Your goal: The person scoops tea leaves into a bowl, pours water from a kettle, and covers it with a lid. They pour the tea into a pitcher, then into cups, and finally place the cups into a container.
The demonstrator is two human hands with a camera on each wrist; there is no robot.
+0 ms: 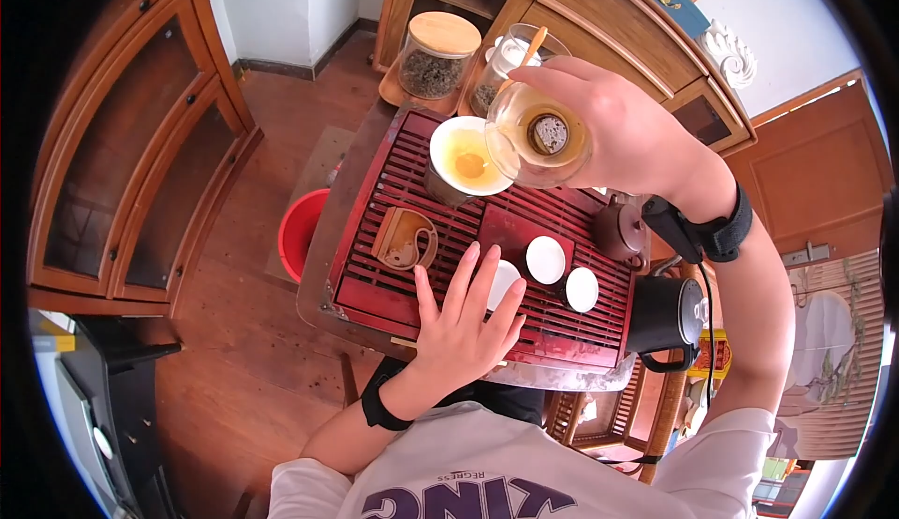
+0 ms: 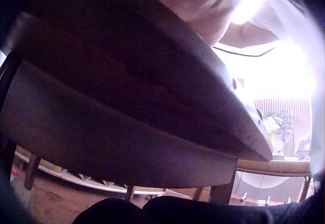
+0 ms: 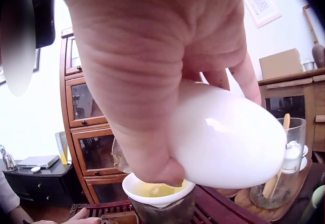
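My right hand (image 1: 599, 121) grips a tilted clear glass vessel (image 1: 510, 149) above a white-rimmed bowl (image 1: 445, 135) of yellow tea. In the right wrist view a smooth rounded white piece (image 3: 228, 137) sits in the fingers, with the thumb against it; how it joins the glass cannot be told. My left hand (image 1: 459, 327) is spread over the front of the slatted red tea tray (image 1: 375, 308), partly covering a white cup (image 1: 504, 280). Two more small white cups (image 1: 545, 259) stand beside it. A tan vessel with a handle (image 1: 405, 238) is left of the fingers.
A brown teapot (image 1: 618, 230) stands on the tray's right, with a black kettle (image 1: 665, 318) beyond it. Behind are a wood-lidded glass jar (image 1: 438, 55) and a glass holder (image 3: 297, 132) with a wooden utensil. A red bucket (image 1: 302, 233) is on the floor at left.
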